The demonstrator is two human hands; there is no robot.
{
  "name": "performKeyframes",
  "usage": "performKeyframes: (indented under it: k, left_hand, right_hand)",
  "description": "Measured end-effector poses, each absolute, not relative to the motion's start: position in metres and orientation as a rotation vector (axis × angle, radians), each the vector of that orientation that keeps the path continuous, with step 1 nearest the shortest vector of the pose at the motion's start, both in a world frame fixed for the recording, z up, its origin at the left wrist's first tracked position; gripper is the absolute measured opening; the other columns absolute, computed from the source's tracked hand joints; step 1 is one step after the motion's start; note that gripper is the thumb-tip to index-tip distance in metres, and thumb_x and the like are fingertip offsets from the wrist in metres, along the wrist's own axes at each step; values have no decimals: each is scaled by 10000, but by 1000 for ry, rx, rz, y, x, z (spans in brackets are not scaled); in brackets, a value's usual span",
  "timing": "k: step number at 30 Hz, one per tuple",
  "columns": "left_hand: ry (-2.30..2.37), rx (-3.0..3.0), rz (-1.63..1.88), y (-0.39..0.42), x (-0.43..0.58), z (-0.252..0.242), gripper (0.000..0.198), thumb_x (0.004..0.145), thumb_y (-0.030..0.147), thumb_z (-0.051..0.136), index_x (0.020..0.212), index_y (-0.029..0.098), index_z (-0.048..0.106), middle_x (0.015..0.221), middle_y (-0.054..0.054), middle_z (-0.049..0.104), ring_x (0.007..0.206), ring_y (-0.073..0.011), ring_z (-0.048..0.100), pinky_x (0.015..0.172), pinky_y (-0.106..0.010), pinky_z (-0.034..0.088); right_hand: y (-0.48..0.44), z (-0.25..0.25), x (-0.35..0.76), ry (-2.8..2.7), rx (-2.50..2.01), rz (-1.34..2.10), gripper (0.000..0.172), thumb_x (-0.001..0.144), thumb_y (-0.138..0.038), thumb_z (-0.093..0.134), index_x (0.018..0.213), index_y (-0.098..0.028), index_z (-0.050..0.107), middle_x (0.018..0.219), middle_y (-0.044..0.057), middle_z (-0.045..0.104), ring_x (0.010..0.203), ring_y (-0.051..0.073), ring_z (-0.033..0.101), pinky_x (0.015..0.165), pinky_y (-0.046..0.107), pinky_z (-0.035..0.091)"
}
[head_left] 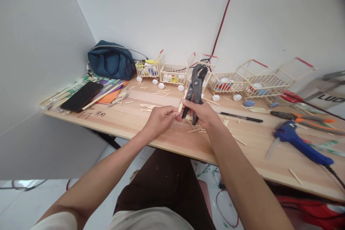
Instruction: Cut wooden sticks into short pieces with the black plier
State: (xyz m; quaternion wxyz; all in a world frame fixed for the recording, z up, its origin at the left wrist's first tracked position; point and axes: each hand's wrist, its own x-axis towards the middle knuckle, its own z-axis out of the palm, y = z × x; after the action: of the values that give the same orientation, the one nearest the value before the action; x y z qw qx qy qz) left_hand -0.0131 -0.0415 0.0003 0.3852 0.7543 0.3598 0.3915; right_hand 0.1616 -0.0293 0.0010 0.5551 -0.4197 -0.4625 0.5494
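Note:
My right hand (206,113) is closed around a black hand cutter (198,84), its jaws pointing up and away from me. My left hand (163,118) pinches the lower end of a short light wooden stick (180,106) beside the cutter's handles. The fingertips of both hands come close together at that stick. Below and around the hands, several cut wooden sticks (195,129) lie scattered on the wooden table (172,143). Another small group of cut sticks (147,107) lies just beyond my left hand.
Several small stick-built carts (174,73) with round white wheels line the wall. On the left are a blue bag (110,59) and a black phone (82,96). On the right lie a pen (241,116), orange-handled pliers (304,118) and a blue glue gun (302,143).

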Motion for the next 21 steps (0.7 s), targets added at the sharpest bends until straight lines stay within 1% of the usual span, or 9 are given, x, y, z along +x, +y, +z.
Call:
performKeyframes:
  k: [2, 5, 8, 13, 16, 21]
  left_hand:
    - [876, 1853, 969, -41, -13, 2, 248, 871, 357, 581, 849, 150, 714, 859, -57, 755, 851, -177, 690, 811, -256, 490]
    - [819, 1703, 951, -38, -11, 6, 338, 859, 439, 589, 906, 123, 699, 903, -97, 751, 863, -190, 699, 807, -271, 515]
    - [852, 1645, 954, -32, -6, 9, 368, 816, 475, 635, 852, 114, 696, 845, -108, 752, 804, -199, 709, 768, -284, 531]
    - [865, 1604, 929, -25, 0, 10, 349, 768, 464, 684, 750, 116, 680, 724, -95, 740, 695, -191, 702, 699, -281, 532]
    - [880, 1636, 966, -26, 0, 8, 329, 782, 442, 666, 684, 129, 668, 678, -77, 726, 652, -171, 679, 667, -259, 514]
    - [946, 1737, 991, -29, -3, 7, 295, 819, 379, 613, 649, 145, 677, 662, -53, 715, 635, -152, 649, 639, -236, 468]
  right_hand:
    - [-30, 2, 162, -1088, -990, 1294, 342, 587, -406, 835, 718, -194, 601, 638, -26, 602, 603, 128, 558, 603, 279, 458]
    - [-29, 2, 162, -1095, -1019, 1270, 345, 589, -415, 828, 717, -195, 593, 635, -28, 592, 610, 130, 550, 606, 282, 455]
    - [-30, 1, 162, -1153, -1066, 1176, 340, 598, -420, 817, 707, -191, 591, 647, -35, 576, 613, 120, 525, 600, 272, 435]
    - [-33, 4, 159, -1236, -1099, 1057, 325, 625, -442, 787, 691, -189, 594, 639, -34, 564, 603, 116, 502, 586, 265, 415]
    - [-32, 4, 158, -1286, -1109, 1029, 321, 644, -454, 773, 700, -192, 598, 643, -22, 577, 613, 128, 521, 591, 270, 429]
    - [-30, -1, 157, -1346, -1156, 983, 333, 683, -482, 748, 698, -185, 599, 647, -5, 598, 618, 141, 543, 592, 278, 442]
